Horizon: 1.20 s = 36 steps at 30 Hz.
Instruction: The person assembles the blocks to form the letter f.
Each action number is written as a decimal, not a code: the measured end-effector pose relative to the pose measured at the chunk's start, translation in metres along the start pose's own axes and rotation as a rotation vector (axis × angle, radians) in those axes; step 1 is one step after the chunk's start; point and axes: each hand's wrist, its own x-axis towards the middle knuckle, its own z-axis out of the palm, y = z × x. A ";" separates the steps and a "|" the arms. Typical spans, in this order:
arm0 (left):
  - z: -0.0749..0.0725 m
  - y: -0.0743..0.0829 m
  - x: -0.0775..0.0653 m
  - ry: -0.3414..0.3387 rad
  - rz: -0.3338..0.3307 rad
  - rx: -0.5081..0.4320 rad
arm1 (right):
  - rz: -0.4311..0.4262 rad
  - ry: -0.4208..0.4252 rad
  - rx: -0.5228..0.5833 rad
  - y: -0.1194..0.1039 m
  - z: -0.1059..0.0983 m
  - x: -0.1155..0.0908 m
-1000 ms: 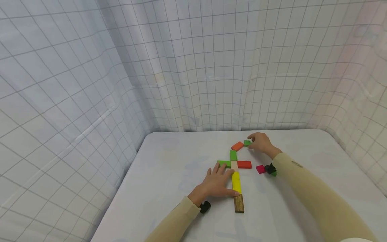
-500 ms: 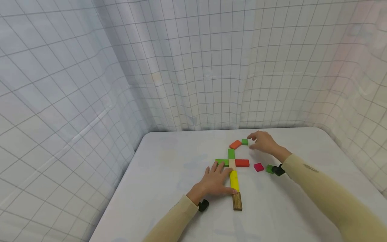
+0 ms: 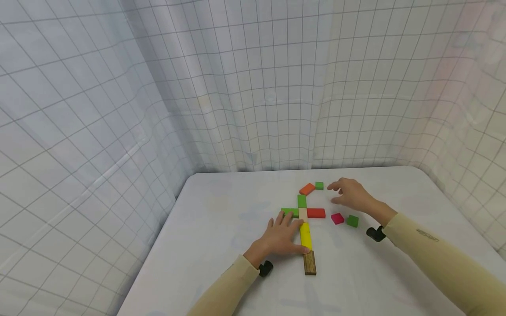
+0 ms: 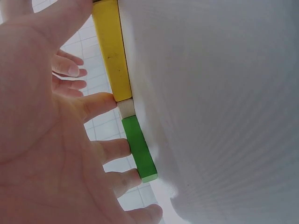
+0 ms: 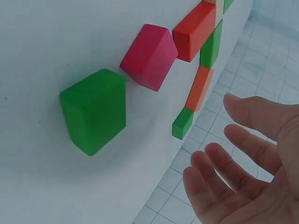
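My left hand (image 3: 280, 238) rests spread over the block pattern. Its thumb lies at the joint of the yellow block (image 3: 306, 237) and the brown wooden block (image 3: 310, 263); the other fingertips touch the pale block (image 3: 303, 214) and the left green block (image 4: 138, 148). My right hand (image 3: 353, 195) holds nothing, fingers loosely bent, right of the small green block (image 3: 319, 185) that ends the curve. That block meets an orange block (image 3: 307, 189). An upper green block (image 3: 302, 201) and a red block (image 3: 316, 213) join the pale one.
A loose pink block (image 3: 337, 218) and a loose green block (image 3: 352, 221) lie below my right hand on the white table (image 3: 221, 228). Black wrist cameras sit under both sleeves. A white grid-patterned curtain (image 3: 253, 87) encloses the back and sides.
My right hand has let go of the small green block at the curve's end and drawn back to the right, uncovering the loose green block. My left hand stays in place.
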 end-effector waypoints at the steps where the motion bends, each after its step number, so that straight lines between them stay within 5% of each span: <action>1: 0.000 0.000 0.000 0.001 -0.001 0.002 | 0.003 -0.006 0.001 0.000 0.000 -0.003; 25: 0.000 0.001 -0.001 0.005 0.011 0.011 | 0.034 -0.064 0.011 0.004 0.028 -0.043; 36: 0.000 -0.001 -0.003 0.009 0.018 0.002 | -0.052 -0.029 -0.044 0.008 0.039 -0.049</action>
